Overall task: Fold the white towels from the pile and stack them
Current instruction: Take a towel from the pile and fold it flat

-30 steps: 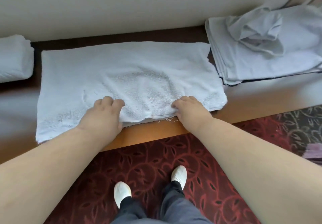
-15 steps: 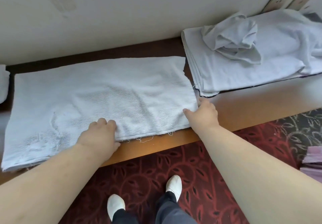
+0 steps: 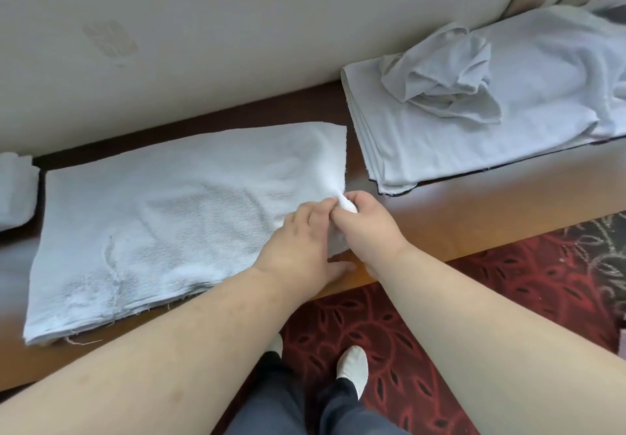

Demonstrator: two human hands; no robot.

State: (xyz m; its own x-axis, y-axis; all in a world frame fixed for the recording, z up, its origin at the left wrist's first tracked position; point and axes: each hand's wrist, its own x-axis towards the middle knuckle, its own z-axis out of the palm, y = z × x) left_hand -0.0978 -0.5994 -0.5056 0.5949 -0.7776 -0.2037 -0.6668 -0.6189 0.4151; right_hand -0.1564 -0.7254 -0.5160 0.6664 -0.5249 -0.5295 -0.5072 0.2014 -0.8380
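we are pinching the half-folded towel's right end with both hands, left hand and right hand; its long axis is running leftward along the counter.

No text, label, brand or number can be read anywhere — nothing legible at all.

Both hands on towel corner

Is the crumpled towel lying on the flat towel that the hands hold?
No, the crumpled towel lies on the pile at the right, apart from the flat towel.
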